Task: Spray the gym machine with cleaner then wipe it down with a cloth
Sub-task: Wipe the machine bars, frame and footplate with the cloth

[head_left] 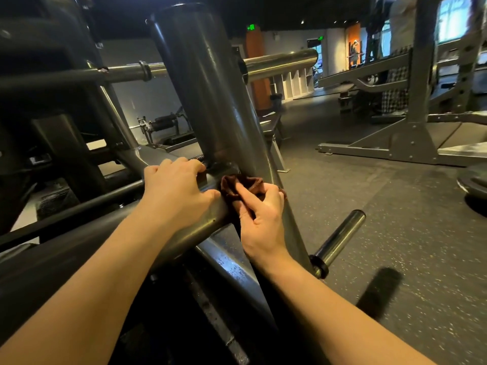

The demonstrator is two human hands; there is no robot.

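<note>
The gym machine [205, 83] is a dark grey frame of thick steel tubes that fills the left and centre of the view. My left hand [176, 188] grips a slanted tube at the joint where several tubes meet, fingers curled over its top. Just to the right, my right hand [261, 219] holds a bunched brown cloth [237, 187] and presses it against the same joint. The sloping tube below the hands glistens with wet streaks. No spray bottle is in view.
A short chrome weight peg [340, 238] sticks out of the frame below my right hand. A long chrome bar [279, 63] crosses behind the upright tube. Another rack [419, 111] stands at the right on speckled rubber floor [369, 185]. A person stands far back right.
</note>
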